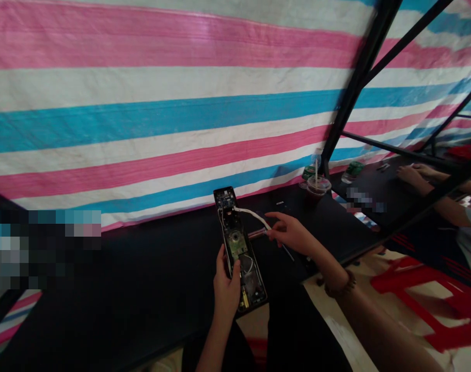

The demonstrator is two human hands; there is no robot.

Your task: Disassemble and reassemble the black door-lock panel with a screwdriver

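Black and open, the device (237,242) sits in the left hand (226,289), which is clamped on its side, thumb covering part of the rim. Fingertips together, the right hand (289,233) pinches the white cable (254,213) running from the device's far end. Beside that hand, thin rods (288,252) lie on the black table (142,279). Farther right stands a cup (318,187) with a straw, near a black post (346,103) that partly blocks the neighbouring table (382,181). Behind everything hangs a striped sheet (142,113).
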